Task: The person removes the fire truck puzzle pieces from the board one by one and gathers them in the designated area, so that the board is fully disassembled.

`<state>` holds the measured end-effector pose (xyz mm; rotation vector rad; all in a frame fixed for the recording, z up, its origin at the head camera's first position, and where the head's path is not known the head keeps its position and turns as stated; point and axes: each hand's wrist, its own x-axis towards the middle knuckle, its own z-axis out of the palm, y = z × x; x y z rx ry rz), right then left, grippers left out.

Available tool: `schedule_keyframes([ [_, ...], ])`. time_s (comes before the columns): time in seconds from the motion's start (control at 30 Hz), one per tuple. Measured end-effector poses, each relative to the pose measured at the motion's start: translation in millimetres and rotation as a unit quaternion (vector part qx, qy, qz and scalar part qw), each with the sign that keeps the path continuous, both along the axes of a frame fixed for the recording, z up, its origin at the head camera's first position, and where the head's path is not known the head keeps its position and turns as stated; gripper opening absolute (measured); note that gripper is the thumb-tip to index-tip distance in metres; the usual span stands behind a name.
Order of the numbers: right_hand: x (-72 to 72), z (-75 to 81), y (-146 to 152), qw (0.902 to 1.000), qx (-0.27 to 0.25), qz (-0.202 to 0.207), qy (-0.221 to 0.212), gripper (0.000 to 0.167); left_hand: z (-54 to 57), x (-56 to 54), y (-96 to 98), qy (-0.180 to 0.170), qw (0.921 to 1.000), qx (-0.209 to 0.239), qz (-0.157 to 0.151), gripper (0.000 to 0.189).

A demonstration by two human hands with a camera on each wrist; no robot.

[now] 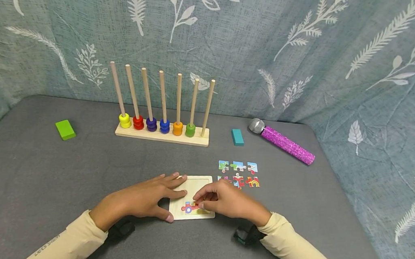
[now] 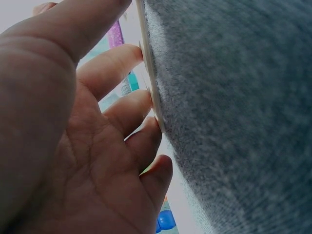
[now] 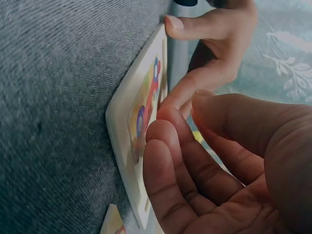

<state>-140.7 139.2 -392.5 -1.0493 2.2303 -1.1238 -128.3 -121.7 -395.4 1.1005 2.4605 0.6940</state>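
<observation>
A small pale wooden puzzle tray [image 1: 196, 184] lies on the grey cloth in front of the person. The left hand [image 1: 143, 197] rests at its left side, fingers spread, with fingertips along the edge of the tray [image 2: 148, 68]. Over the tray's lower right, the right hand [image 1: 229, 200] touches the puzzle pieces [image 1: 188, 208], its fingers gently bent. In the right wrist view, these joined pieces [image 3: 141, 119] show red and blue wheeled shapes. The thumb stands apart from the fingers there, and nothing shows between them. The right fingers partly hide the picture.
Several loose puzzle pieces [image 1: 238, 166] lie in two rows beyond the right hand. Farther back stand a peg rack [image 1: 163, 137] with coloured beads, a teal block [image 1: 237, 137] and a glittery purple microphone [image 1: 288, 145]. A green block [image 1: 65, 129] lies far left.
</observation>
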Motion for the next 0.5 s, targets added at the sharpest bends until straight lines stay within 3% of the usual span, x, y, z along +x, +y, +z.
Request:
schedule_keyframes([
  [0.5,0.6,-2.3,-0.2,0.9999,0.01,-0.006,-0.006,0.015,-4.3,2.7,2.0,0.004,0.9999,-0.011,0.006,0.069],
])
